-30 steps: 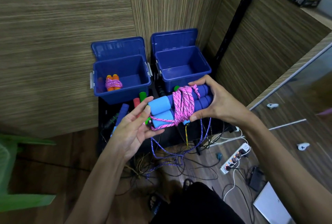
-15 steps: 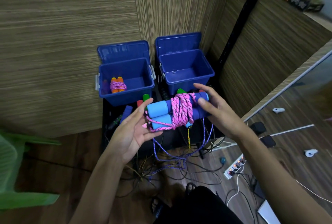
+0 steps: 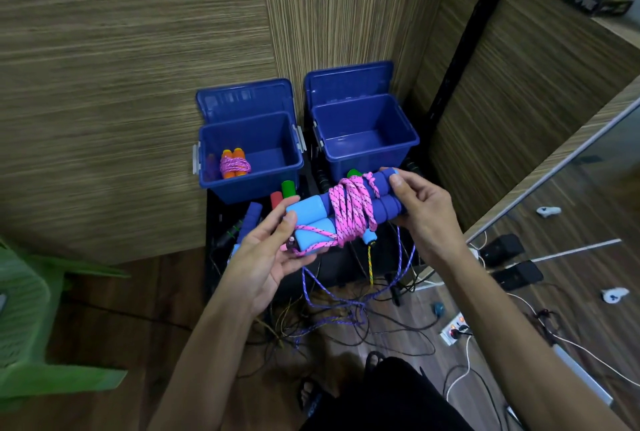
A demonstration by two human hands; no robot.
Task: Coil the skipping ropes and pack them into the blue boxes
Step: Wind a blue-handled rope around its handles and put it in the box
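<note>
Coiled rope (image 3: 234,163) inside left box (image 3: 250,185), beside right box (image 3: 364,151)

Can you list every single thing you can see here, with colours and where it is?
blue boxes: 2, open; left box, right box, by the wooden wall
coiled rope: 1, pink with orange handles, inside left box
held bundle: 1, pink rope round blue handles, between both hands
loose ropes: several, purple and dark, tangled on floor
loose handles: green, red, blue, below the boxes
power strip: 1, white, floor right
green chair: 1, far left
left hand: supports bundle's light-blue end
right hand: grips bundle's dark-blue end
</note>
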